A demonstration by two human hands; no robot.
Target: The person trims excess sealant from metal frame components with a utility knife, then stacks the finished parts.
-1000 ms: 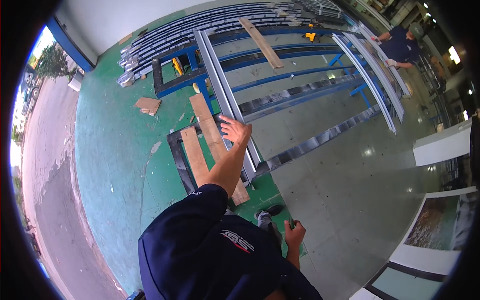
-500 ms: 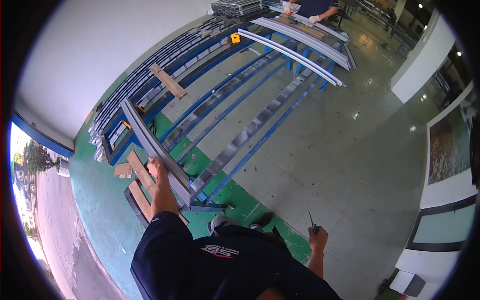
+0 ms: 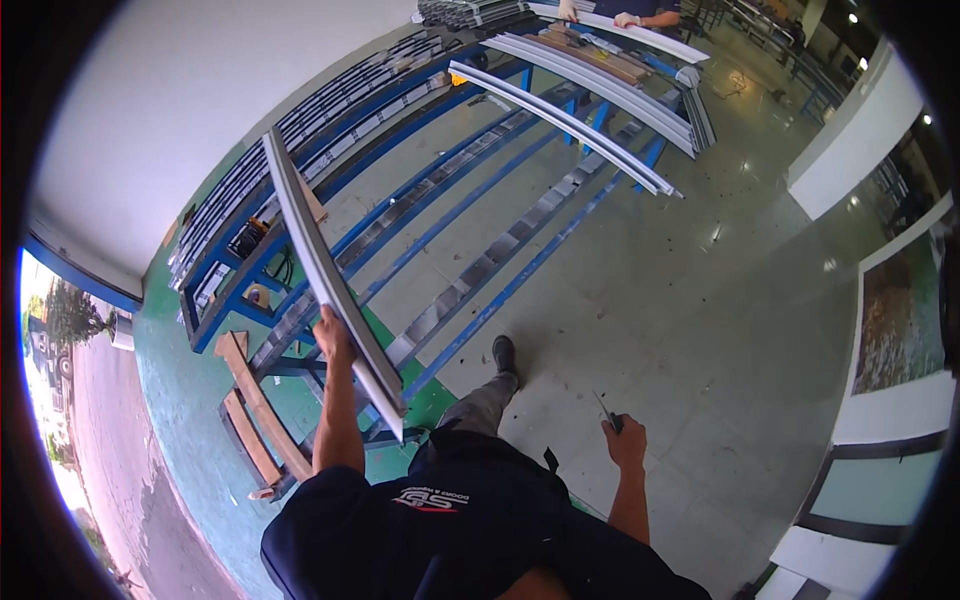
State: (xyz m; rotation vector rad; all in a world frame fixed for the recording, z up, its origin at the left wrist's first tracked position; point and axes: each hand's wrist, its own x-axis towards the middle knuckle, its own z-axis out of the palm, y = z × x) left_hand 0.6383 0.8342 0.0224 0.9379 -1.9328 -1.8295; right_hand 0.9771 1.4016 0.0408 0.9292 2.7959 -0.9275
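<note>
As the pictures show it from the head camera, the scene reads thus:

Left hand: the left hand [image 3: 334, 335] is clenched round the underside of a long metal rail [image 3: 318, 255], near its near end, arm raised.

Right hand: the right hand [image 3: 626, 443] hangs low at the right, closed on a small dark tool [image 3: 607, 412] whose thin tip sticks up; what kind of tool it is I cannot tell.

Rail, place: lifted off the blue rack [image 3: 480, 200], its near end just above the person's left shoulder, its far end up over the rack's left side.

Rail, long axis: runs from near centre to far left, rising away from the person; the near end points back toward the body.

Rail, handling: by its look stiff, thin-walled and pale metal, likely light for its length but unwieldy; held so close to one end it should want to tip at the far end. Smooth faces may slip, and edges could be sharp.

Rail, best hold: probably nearer the middle, or with both hands spread apart.

Nearby: wooden planks [image 3: 262, 410] on the green floor at near left; more rails [image 3: 580, 75] stacked far right, where another person's gloved hands [image 3: 628, 19] rest.
</note>
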